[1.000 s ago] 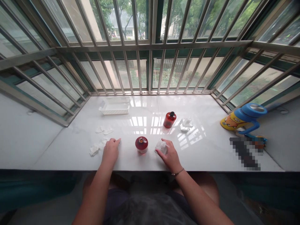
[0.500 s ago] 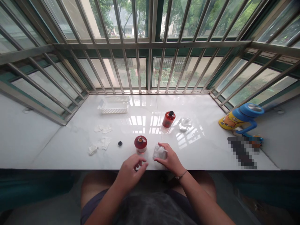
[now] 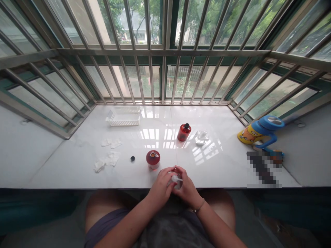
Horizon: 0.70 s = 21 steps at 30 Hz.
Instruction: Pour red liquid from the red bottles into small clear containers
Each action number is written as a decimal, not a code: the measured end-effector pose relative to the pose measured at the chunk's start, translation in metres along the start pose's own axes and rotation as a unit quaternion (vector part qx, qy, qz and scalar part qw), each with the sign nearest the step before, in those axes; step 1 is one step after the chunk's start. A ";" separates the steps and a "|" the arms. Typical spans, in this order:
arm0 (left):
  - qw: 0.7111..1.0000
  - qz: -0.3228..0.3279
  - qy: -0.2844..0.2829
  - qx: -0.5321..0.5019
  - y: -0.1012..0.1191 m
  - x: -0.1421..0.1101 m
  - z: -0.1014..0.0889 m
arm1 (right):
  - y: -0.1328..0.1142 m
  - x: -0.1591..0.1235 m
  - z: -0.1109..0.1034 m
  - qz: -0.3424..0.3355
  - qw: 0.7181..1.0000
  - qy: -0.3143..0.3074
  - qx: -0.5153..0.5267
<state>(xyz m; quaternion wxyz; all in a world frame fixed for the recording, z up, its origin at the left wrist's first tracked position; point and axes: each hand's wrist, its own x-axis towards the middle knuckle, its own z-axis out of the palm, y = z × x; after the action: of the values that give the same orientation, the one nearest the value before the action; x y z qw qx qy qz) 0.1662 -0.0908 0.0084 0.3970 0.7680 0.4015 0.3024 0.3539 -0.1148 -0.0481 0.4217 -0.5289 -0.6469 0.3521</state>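
Close to the counter's front edge, my right hand wraps the side of a clear pump bottle with a white pump head. From the other side my left hand closes round the same pump bottle, fingertips at its pump head. Most of the bottle's body is hidden by my fingers. An uncapped red bottle stands upright just beyond my left hand. To its left lies a small black cap. Farther back are a red bottle with a black cap and a second clear bottle.
A white perforated basket sits at the back left of the white counter. Crumpled white tissues lie at left. On the right are a blue-and-yellow thermos and a pixelated dark object. Metal window bars rise behind.
My right hand has drawn the pump bottle nearer to the front edge. My left hand, apart from it before, has moved right and taken hold of it. The view has shifted slightly.
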 end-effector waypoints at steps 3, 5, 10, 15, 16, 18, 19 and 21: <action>1.000 -0.014 0.016 -0.022 0.000 0.002 0.000 | 0.001 0.001 0.001 0.012 1.000 -0.008 0.009; 0.998 -0.032 0.046 -0.036 -0.001 0.004 0.001 | 0.002 0.001 0.002 0.014 1.000 -0.014 0.013; 0.992 -0.061 0.092 -0.059 -0.004 0.004 0.003 | -0.001 0.001 0.005 -0.002 1.000 -0.012 0.011; 0.995 -0.059 0.031 -0.079 -0.004 -0.006 -0.003 | -0.002 0.000 0.006 0.005 1.000 -0.015 0.017; 0.993 -0.074 0.041 -0.088 -0.004 -0.008 -0.004 | -0.002 0.000 0.007 0.006 1.000 -0.017 0.017; 0.987 -0.101 0.065 -0.108 -0.003 -0.009 -0.007 | 0.000 -0.001 0.007 -0.001 1.000 -0.019 0.017; 0.986 -0.107 0.068 -0.113 -0.003 -0.009 -0.008 | 0.001 -0.001 0.007 -0.007 1.000 -0.018 0.018; 0.988 -0.098 0.053 -0.112 -0.002 -0.007 -0.010 | 0.002 -0.001 0.008 -0.019 1.000 -0.015 0.017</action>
<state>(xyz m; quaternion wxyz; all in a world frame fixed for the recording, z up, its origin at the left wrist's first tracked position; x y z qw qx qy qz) 0.1543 -0.0926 0.0111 0.4864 0.6588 0.4586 0.3450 0.3475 -0.1153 -0.0530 0.4270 -0.5039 -0.6574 0.3627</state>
